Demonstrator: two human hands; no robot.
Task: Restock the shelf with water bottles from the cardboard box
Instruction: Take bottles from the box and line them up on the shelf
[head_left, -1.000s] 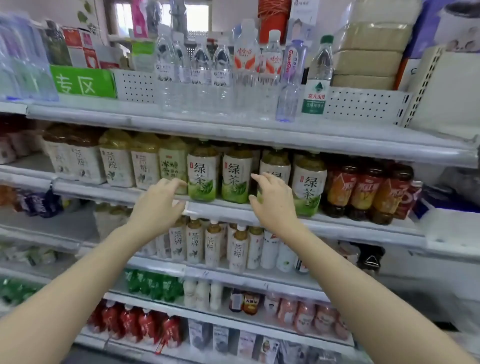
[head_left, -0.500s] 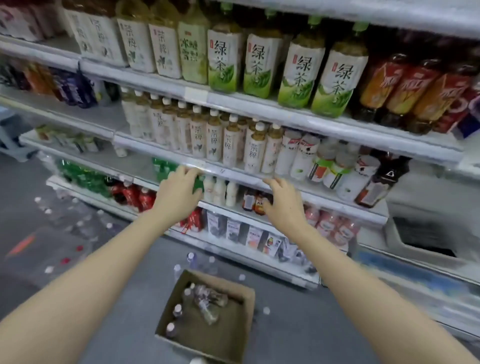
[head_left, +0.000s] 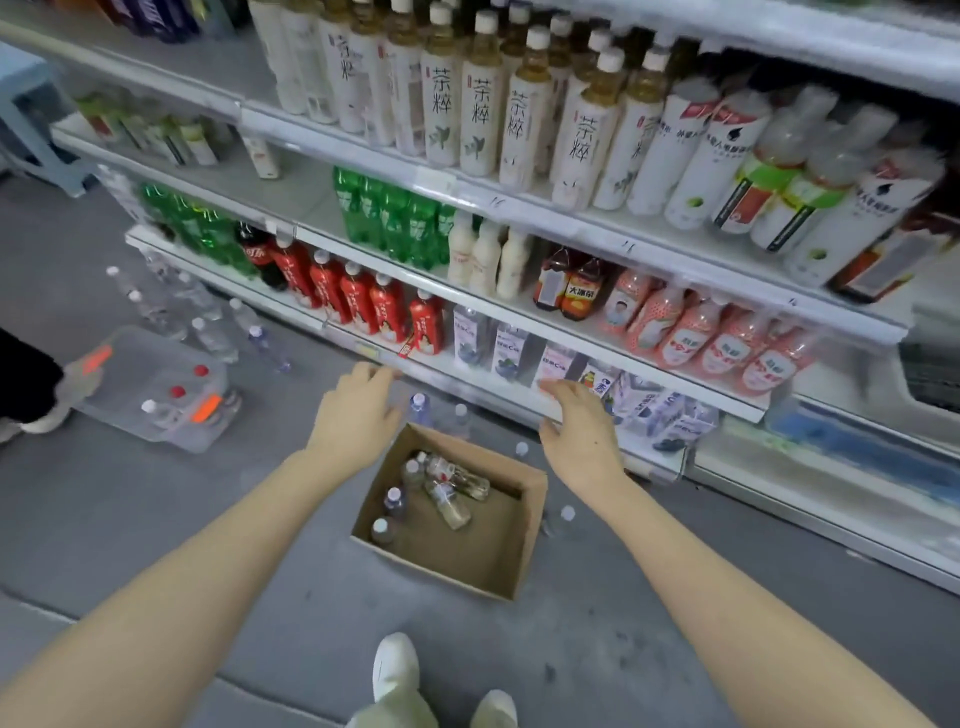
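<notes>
An open cardboard box (head_left: 511, 564) sits on the grey floor in front of the shelf (head_left: 519, 312). Several clear water bottles (head_left: 449, 486) lie and stand inside it, toward its far left corner. My left hand (head_left: 358, 410) hovers above the box's far left corner, fingers relaxed and holding nothing. My right hand (head_left: 582, 426) hovers above the box's far right side, also with straight fingers and nothing in it. Both hands are apart from the bottles.
Loose water bottles (head_left: 208, 322) stand on the floor at the left and behind the box. A clear plastic bin (head_left: 150, 389) with bottles lies left. Another person's shoe (head_left: 31, 421) is at the left edge. My feet (head_left: 400, 670) are below the box.
The view has dropped from the upper shelves to the floor. Both hands came down from the green-tea shelf edge to just above the cardboard box, still holding nothing.
</notes>
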